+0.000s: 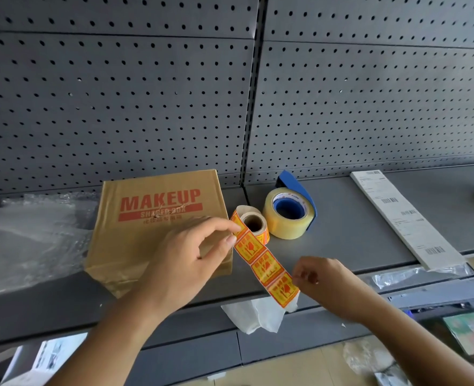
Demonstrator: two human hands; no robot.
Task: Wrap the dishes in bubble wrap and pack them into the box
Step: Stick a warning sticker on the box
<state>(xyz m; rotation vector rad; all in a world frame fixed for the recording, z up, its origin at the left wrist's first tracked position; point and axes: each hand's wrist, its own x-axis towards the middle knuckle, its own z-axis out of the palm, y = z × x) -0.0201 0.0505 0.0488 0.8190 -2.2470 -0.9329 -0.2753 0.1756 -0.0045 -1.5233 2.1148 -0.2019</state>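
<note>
Left hand [191, 254] pinches the sticker strip [266, 264] by the roll [254, 222], right hand [323, 277] pinches its end, so I'd peel slow and press it flat on the box [158, 218].

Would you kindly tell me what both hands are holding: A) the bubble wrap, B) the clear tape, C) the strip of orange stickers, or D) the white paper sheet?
C: the left hand and the right hand each pinch the strip of orange stickers drawn off its roll.

Open shelf [350, 227] between tape roll [286, 215] and label sheet [405, 218]; box [158, 218] blocks left.
</note>
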